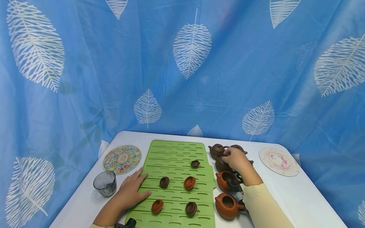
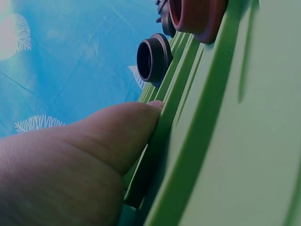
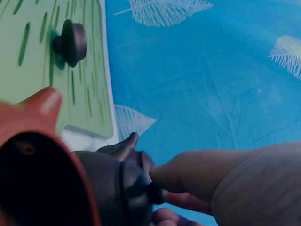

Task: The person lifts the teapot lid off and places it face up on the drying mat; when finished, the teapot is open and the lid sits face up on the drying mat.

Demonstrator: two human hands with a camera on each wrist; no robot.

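Note:
My right hand (image 1: 237,160) is at a dark brown teapot (image 1: 221,164) in the row right of the green mat (image 1: 178,158). In the right wrist view its thumb and fingers pinch the knob of that pot's lid (image 3: 134,188), which sits on the pot. More dark teapots stand just behind, one with its lid (image 1: 219,147) on. Nearer stand two reddish-brown teapots (image 1: 224,180) with uncovered mouths. My left hand (image 1: 129,189) rests on the mat's left edge, fingers spread and thumb extended. Several loose lids lie on the mat, among them a dark lid (image 1: 164,182) and a reddish lid (image 1: 189,183).
A grey glass cup (image 1: 105,183) stands left of my left hand, near a patterned round mat (image 1: 122,159). On the right lies a pale round mat (image 1: 279,161) with a pink print. A blue leaf-print curtain (image 1: 185,95) hangs behind the white table (image 1: 308,202).

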